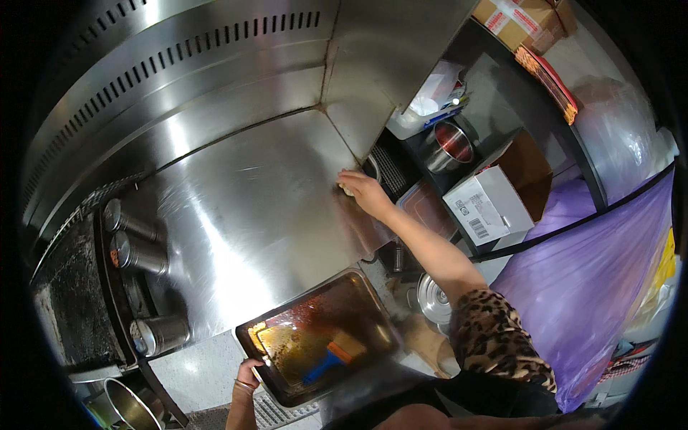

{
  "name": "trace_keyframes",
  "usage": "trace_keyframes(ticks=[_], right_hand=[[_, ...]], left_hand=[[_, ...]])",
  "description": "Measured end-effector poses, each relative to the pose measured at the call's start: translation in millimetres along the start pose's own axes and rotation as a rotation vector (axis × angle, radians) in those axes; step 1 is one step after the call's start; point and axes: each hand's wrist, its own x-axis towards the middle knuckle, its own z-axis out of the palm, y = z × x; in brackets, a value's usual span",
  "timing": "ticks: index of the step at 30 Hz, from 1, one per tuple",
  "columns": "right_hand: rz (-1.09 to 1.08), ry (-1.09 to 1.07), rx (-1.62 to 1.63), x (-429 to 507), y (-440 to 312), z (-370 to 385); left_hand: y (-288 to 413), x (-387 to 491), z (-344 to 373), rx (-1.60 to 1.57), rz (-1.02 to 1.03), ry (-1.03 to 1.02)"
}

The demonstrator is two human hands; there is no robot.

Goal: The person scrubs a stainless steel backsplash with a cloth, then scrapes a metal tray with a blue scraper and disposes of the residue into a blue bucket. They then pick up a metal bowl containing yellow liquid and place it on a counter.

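My left hand [250, 371] grips the left rim of a deep metal tray [389, 317], which juts out past the front edge of the counter. Brown, oily residue coats the tray. Inside it lies a brush [325, 365] with a blue handle, an orange band and tan bristles. Stretched far out, my right hand [361, 189] rests at the right end of the stainless-steel counter [258, 215]. A small pale item [345, 189], perhaps a cloth or sponge, shows under its fingers, mostly hidden by them.
Shaker canisters [141, 252] stand along the counter's left side, beside a blackened grill [75, 306]. Right of my arm are an opened white carton [478, 207], a steel pot [450, 148] and a purple plastic sheet or bag [575, 290]. A steel pail [134, 403] sits at lower left.
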Motion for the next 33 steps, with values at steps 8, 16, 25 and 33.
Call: trace_keyframes(ticks=[8, 16, 25, 33], right_hand=[[0.022, -0.228, 0.078, -146.4, -21.9, 4.7], [0.339, 0.31, 0.108, -46.7, 53.5, -50.6], [0.371, 0.243, 0.154, -31.5, 115.8, 20.9], [0.512, 0.073, 0.403, -83.6, 76.4, -7.3]], left_hand=[[-29.6, 49.8, 73.4, -0.059, -0.156, -0.122], [-49.5, 93.2, 100.9, 0.017, -0.156, -0.154], [-33.4, 90.5, 112.7, 0.021, -0.192, -0.177], [-18.6, 66.4, 151.0, -0.027, -0.206, -0.162]])
